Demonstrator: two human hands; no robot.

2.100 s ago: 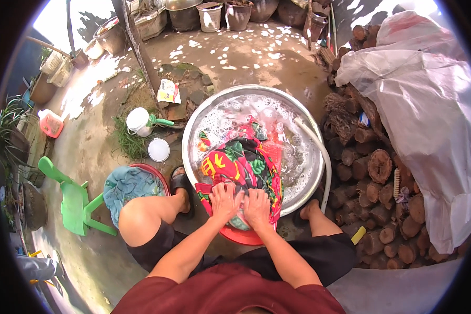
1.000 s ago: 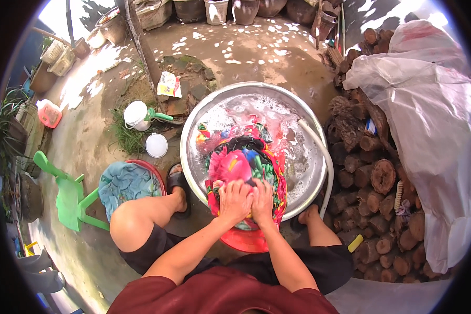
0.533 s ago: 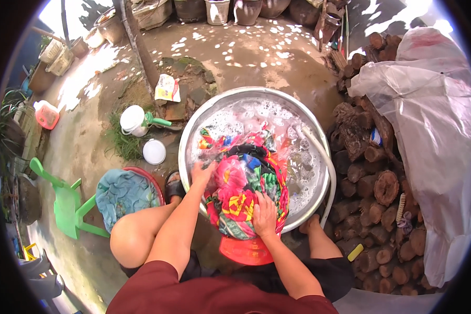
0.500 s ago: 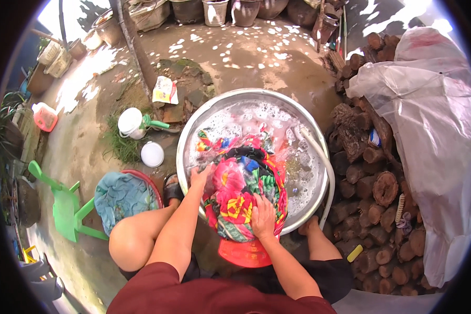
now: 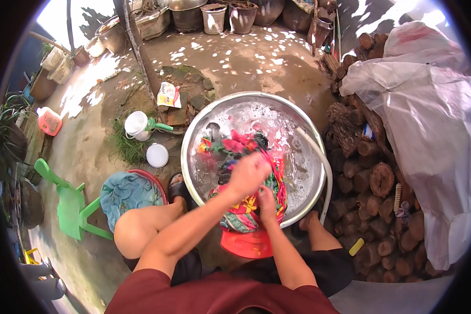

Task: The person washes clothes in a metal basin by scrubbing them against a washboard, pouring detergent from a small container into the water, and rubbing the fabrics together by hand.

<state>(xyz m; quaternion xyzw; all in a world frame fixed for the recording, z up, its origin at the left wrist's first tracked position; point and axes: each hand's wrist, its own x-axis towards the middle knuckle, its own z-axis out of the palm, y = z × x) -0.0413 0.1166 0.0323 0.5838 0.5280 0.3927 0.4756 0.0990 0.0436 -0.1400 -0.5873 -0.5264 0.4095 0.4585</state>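
Observation:
A large round metal basin (image 5: pixel 189 180) holds sudsy, pinkish water and a wet, brightly patterned cloth (image 5: pixel 239 208) in red, yellow, green and black. The cloth is heaped over a red plastic board (image 5: pixel 246 245) that leans at the basin's near edge. My left hand (image 5: pixel 250 175), slightly blurred, is closed on a bunch of the cloth above the heap. Just to its right and nearer me, my right hand (image 5: pixel 267 204) grips the cloth's right side, its fingers partly hidden.
A pale hose (image 5: pixel 327 172) hangs over the basin's right rim. Stacked logs (image 5: pixel 369 180) under plastic sheeting (image 5: pixel 413 104) stand at right. Left are a tub of blue cloth (image 5: pixel 128 196), a green chair (image 5: pixel 70 206), a white bucket (image 5: pixel 136 124) and its lid (image 5: pixel 157 155).
My left hand has moved right and up from the heap's left side, across the cloth toward my right hand. My right hand, which lay flat, has curled. The view has shifted slightly.

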